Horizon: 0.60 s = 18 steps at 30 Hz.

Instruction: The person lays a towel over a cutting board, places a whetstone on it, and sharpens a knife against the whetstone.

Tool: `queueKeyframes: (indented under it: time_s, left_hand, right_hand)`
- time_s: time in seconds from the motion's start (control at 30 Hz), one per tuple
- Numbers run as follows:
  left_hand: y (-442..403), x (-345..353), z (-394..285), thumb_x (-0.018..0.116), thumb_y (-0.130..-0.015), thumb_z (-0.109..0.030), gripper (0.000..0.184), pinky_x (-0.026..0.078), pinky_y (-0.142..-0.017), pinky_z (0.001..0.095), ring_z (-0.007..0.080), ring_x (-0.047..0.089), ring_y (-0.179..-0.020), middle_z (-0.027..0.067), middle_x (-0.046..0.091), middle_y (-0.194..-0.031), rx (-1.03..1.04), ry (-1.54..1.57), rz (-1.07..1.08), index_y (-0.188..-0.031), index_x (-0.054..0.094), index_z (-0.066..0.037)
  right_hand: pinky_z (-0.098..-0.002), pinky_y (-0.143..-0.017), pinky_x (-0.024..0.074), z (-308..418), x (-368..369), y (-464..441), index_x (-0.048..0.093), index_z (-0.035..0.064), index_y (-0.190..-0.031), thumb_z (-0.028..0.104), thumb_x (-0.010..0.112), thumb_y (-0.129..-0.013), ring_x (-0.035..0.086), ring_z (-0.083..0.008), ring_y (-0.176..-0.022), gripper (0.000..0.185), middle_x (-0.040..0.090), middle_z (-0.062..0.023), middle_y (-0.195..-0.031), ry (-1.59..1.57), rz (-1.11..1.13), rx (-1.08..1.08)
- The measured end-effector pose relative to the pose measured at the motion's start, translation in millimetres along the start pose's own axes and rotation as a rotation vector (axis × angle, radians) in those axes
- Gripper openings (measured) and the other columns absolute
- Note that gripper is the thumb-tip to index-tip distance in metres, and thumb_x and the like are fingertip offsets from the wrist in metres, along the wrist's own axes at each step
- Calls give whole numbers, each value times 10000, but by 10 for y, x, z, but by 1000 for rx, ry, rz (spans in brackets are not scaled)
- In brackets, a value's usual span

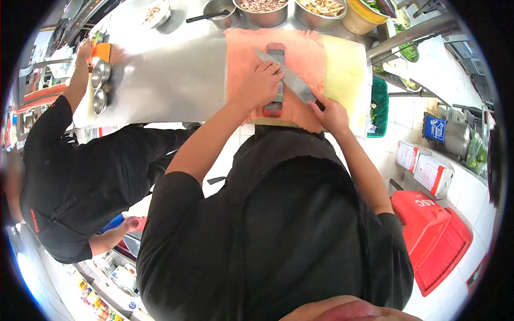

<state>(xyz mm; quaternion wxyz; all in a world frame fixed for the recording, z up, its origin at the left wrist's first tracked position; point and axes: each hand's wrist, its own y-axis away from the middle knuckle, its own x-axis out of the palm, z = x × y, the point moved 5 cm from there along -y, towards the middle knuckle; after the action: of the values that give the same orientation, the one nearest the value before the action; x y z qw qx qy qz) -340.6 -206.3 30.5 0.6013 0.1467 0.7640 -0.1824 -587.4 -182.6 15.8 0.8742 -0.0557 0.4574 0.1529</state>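
A broad kitchen knife (298,85) lies slantwise across a long dark sharpening stone (276,53) in a holder with red ends. My right hand (333,115) is closed around the knife's black handle. On the flat of the blade, toward its tip, rest the fingertips of my left hand (261,84); the fingers are slightly bent and not wrapped round it. Part of the stone is hidden under the blade and my left hand. Beneath it all, an orange cloth (241,51) is spread over a yellow cutting board (345,75).
Metal pots of sliced food (262,18) line the counter's far side, with a black-handled pan (222,20) beside them. Two steel bowls (99,101) stand at the left, near a co-worker in black (96,182). A green bin (379,107) and red tub (428,230) are at the right.
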Motion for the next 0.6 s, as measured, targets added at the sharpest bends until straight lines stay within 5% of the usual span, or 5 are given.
queueKeyframes:
  time_s: [0.23,0.47,0.6]
  left_hand:
    - [-315,39,602,616,-988,-248,366,402,-1174,484,313,524,-1400,119,616,-1458,-69,17,-73,-1312,696,-95]
    - [77,16,184,636,-973,-250,334,428,-1136,492,305,550,-1374,92,644,-1415,-21,38,-93,-1262,722,-107]
    - [-98,111,626,631,-971,-240,298,438,-1113,502,304,569,-1340,77,658,-1385,-59,26,-193,-1217,741,-113]
  right_hand:
    - [-518,-813,591,48,185,-744,781,135,-1145,572,668,-961,750,-406,-909,488,774,-198,-986,148,158,131]
    - [-531,-829,589,132,121,-125,759,187,-1253,549,672,-965,743,-414,-937,470,776,-179,-992,33,140,98]
    - [-532,-848,583,252,176,-571,749,196,-1285,518,686,-965,740,-414,-950,458,771,-183,-1050,47,117,66]
